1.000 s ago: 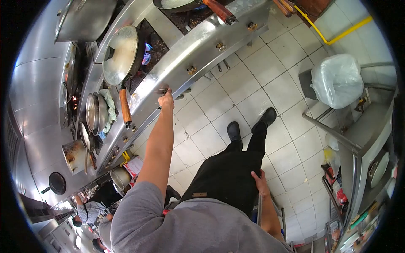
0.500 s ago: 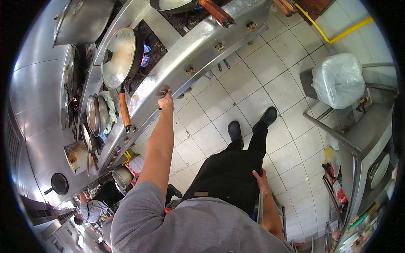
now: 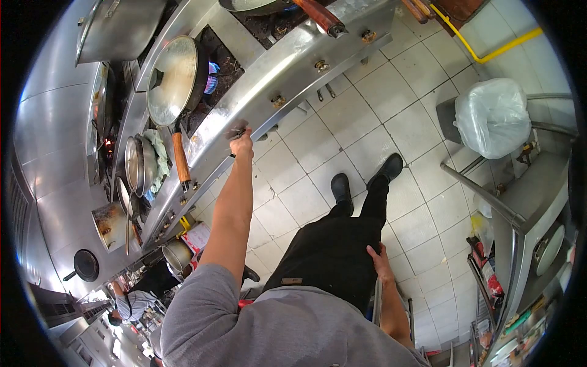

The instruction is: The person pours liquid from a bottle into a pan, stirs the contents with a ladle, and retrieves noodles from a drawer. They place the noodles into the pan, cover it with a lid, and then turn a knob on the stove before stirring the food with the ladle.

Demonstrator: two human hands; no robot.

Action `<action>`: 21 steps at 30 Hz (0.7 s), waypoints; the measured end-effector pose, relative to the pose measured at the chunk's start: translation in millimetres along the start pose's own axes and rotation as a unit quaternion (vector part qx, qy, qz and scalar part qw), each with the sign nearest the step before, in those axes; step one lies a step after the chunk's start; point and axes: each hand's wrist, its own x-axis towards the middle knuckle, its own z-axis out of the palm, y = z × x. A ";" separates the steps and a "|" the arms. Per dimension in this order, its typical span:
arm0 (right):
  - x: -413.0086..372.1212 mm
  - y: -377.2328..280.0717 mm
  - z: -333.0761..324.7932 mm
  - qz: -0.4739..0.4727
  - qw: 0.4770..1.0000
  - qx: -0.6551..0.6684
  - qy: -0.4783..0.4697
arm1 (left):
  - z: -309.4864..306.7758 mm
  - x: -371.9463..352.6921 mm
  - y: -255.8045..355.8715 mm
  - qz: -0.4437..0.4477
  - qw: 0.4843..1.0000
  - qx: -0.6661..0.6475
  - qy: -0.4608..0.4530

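Observation:
My left hand (image 3: 242, 144) reaches out to the front panel of the steel stove (image 3: 269, 79), its fingers closed on a burner knob that they mostly hide. Above that hand, a frying pan (image 3: 200, 76) with a glass lid (image 3: 172, 82) sits over a burner with a blue flame (image 3: 211, 78). The pan's wooden handle (image 3: 181, 158) points toward me over the stove's edge. My right hand (image 3: 381, 264) hangs at my side against the black apron (image 3: 330, 251), fingers loosely extended, holding nothing visible.
Another pan's wooden handle (image 3: 321, 17) juts over the stove edge. A large pot (image 3: 119, 30) and stacked pans (image 3: 139, 165) stand at the left. A bin lined with a plastic bag (image 3: 494, 116) and a steel counter (image 3: 520, 183) are on the right. A co-worker (image 3: 131, 306) is at lower left.
My left hand stays at the knob and my right hand at my side. The view has shifted slightly. A second person at lower left is now less visible.

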 end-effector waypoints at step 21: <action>-0.8 -6.1 1.7 0.017 1.000 -0.009 -0.002 | -0.2 -0.9 0.6 0.005 1.000 -0.007 0.016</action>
